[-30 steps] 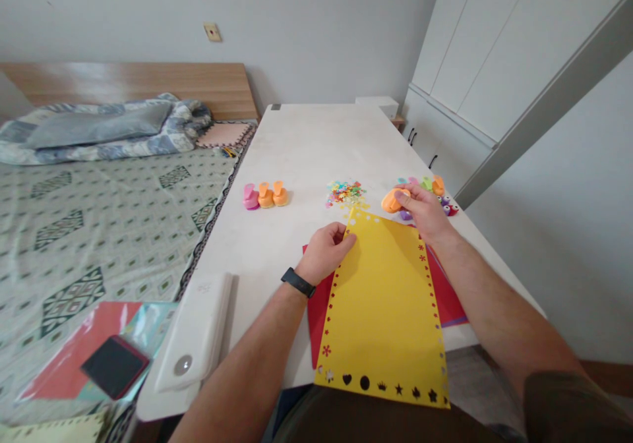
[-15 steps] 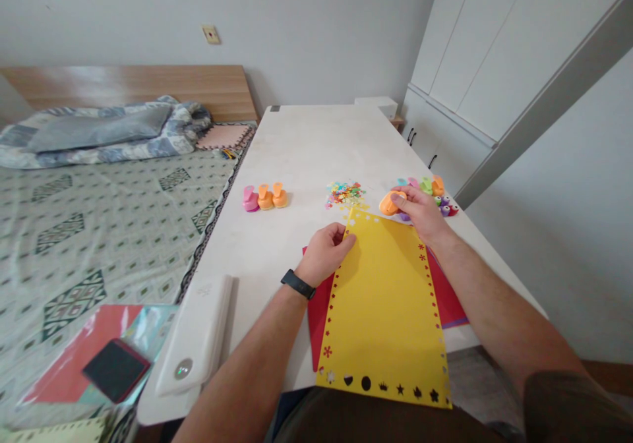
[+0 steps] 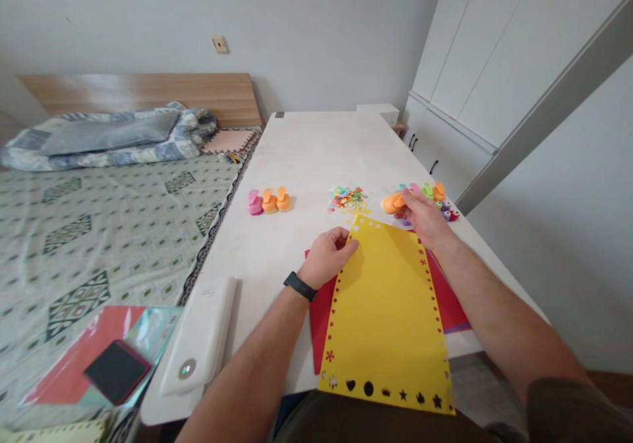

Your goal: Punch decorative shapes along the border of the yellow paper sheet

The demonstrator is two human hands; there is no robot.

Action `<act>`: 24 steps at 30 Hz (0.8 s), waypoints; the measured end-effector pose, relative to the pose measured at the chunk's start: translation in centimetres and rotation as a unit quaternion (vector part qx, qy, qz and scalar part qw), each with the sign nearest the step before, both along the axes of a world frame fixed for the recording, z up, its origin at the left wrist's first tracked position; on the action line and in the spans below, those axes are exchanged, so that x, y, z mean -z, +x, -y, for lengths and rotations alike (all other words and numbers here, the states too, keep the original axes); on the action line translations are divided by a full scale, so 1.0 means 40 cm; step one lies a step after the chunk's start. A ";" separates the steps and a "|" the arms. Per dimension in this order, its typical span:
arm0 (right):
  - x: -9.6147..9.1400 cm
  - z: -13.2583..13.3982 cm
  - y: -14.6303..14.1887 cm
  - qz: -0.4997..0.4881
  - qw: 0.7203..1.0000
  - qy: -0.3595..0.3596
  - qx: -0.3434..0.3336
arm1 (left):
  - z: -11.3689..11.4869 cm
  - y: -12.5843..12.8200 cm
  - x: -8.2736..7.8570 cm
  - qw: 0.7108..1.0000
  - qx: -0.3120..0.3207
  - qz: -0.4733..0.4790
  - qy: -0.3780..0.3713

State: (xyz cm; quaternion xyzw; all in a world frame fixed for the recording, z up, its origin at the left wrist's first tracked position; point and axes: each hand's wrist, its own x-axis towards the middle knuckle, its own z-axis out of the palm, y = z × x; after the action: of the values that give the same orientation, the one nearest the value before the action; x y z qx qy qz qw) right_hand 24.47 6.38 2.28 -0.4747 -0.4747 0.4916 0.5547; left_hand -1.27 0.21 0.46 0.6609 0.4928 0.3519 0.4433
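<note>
My left hand [image 3: 329, 255] pinches the upper left edge of a yellow sheet [image 3: 386, 304], thumb on top. Small shapes such as flowers, a star and a crown are cut along the sheet's edges. In my right hand [image 3: 426, 217] is an orange craft punch [image 3: 393, 203], held just above the sheet's top right corner and apart from it. Red sheets [image 3: 450, 304] lie under the yellow one. A pile of colourful paper cutouts [image 3: 347, 198] sits beyond the sheet's top edge. Several other punches [image 3: 438, 191] stand behind my right hand, partly hidden by it.
One pink punch [image 3: 255, 202] and two orange punches [image 3: 275, 200] stand in a row on the white table [image 3: 326, 143]. A long white device [image 3: 202, 337] lies at the table's near left. On the bed, a dark phone-like object [image 3: 117, 371] rests on a clear packet of coloured sheets [image 3: 93, 344].
The orange punch has turned in my right hand, and my fingers have shifted around it. My left hand keeps its pinch on the yellow sheet. The whole view has shifted slightly.
</note>
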 end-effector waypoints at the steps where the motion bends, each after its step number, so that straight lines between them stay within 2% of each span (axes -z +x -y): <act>1: 0.001 -0.003 0.000 -0.007 1.000 -0.003 0.000 | 0.001 -0.001 -0.001 1.000 0.009 -0.002 0.004; 8: -0.014 -0.003 -0.008 -0.063 0.997 -0.033 -0.013 | 0.025 0.007 -0.033 0.994 0.113 -0.005 -0.007; 15: -0.007 -0.002 -0.016 -0.051 0.997 -0.063 -0.017 | 0.031 0.012 -0.037 0.991 0.131 -0.027 0.010; 20: 0.006 0.002 -0.025 0.019 0.999 0.003 -0.051 | 0.034 0.010 -0.033 0.989 0.136 -0.054 0.029; 24: 0.027 0.000 -0.035 0.149 0.986 0.012 -0.078 | 0.036 0.011 -0.033 0.989 0.135 -0.053 0.032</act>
State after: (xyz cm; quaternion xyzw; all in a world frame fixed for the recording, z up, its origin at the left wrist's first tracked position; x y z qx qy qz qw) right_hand 23.06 6.38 1.19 -0.4978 -0.5935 0.4511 0.4432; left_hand -0.82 -1.23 1.79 0.7528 0.4104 0.2694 0.4384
